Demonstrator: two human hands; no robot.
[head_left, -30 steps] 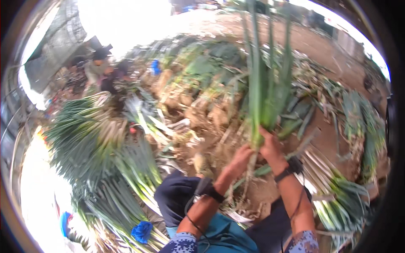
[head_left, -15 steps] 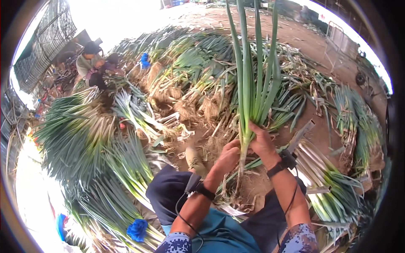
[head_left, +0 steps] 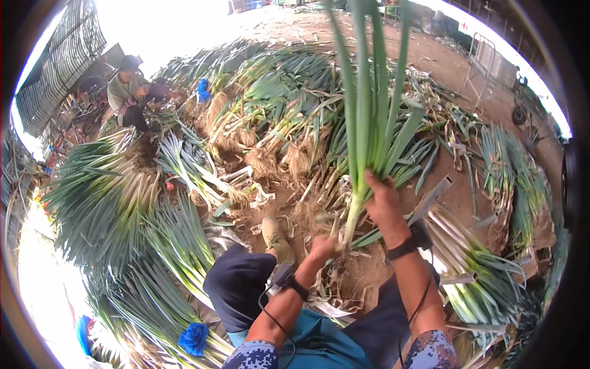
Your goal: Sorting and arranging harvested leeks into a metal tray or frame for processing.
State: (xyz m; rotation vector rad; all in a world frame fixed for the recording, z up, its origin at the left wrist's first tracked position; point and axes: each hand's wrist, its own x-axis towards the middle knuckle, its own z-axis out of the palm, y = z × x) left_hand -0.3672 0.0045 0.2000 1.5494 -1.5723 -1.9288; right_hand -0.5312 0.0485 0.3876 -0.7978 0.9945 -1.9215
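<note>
At leek base, left hand lower; right hand still gripping.

The tips of the green onion stalks are cut off by the top edge of the picture. The left hand is blurred, so its grip on the stalk base cannot be confirmed. The root end is hidden behind that hand. The seated person at the far left is too small to tell hand activity.
</note>
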